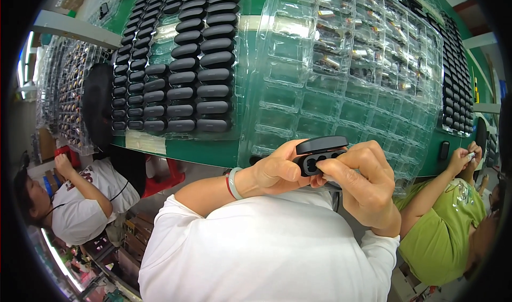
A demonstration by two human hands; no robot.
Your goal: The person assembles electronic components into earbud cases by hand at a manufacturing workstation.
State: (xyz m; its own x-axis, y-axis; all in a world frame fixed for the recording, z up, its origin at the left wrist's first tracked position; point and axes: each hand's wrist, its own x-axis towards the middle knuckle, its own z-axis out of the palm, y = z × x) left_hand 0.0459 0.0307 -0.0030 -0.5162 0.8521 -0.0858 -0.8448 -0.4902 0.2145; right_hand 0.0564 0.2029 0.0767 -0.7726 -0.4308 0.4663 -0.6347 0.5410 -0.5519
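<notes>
Black and hinged open, a small charging case [320, 154] is gripped by the left hand [277, 168] just off the green table's [213, 151] near edge, steadied so the right hand's [362, 182] fingertips can be pressed into its cavity. Clear blister trays [341, 89] and rows of closed black cases [181, 73] are spread beyond, with seated co-workers flanking; nothing is obstructing the hands.

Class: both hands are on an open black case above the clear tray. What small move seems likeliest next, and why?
Probably closing the lid: the left hand holds the black case with its lid up, while the right hand has fingers at its open cavity.
</notes>
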